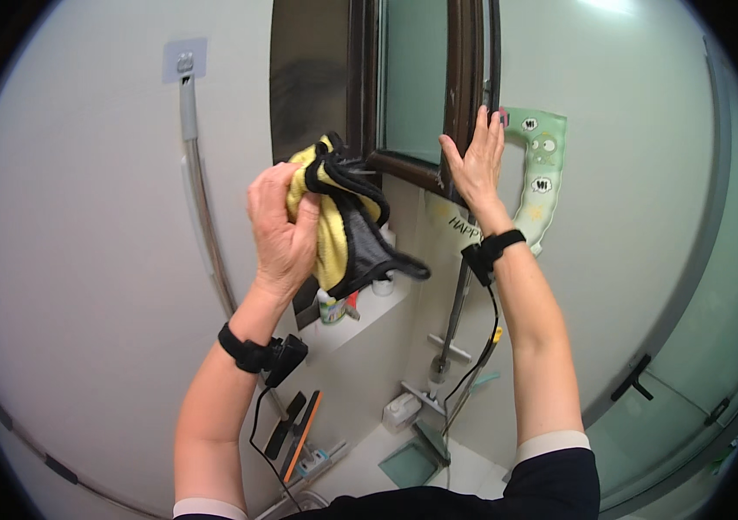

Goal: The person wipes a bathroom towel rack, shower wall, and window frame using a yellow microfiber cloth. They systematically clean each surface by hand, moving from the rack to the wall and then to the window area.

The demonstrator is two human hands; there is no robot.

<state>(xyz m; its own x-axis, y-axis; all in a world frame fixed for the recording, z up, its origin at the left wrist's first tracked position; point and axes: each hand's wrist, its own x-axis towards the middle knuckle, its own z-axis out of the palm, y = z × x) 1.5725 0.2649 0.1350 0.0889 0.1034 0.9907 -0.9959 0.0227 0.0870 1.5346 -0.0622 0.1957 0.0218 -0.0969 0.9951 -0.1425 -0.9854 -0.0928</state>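
My left hand [283, 224] grips a yellow and grey microfibre cloth [333, 240] with black edging, which hangs in folds below the lower left corner of a window sash. That sash has a dark brown frame [401, 166] around a greenish glass pane [413, 78] and stands swung out from the wall. Against the edge of its right side rests my right hand [478, 162], fingers pointing up and thumb spread. Each wrist wears a black strap with a small device and a cable. The cloth hides part of the ledge behind it.
A spray bottle [331, 309] stands on a white ledge [356, 325]. A long mop handle [203, 208] hangs on the left wall. Squeegees [302, 435] and a white jug [401, 411] are low down. A green cartoon cushion [543, 175] hangs behind; a glass door [688, 403] is at right.
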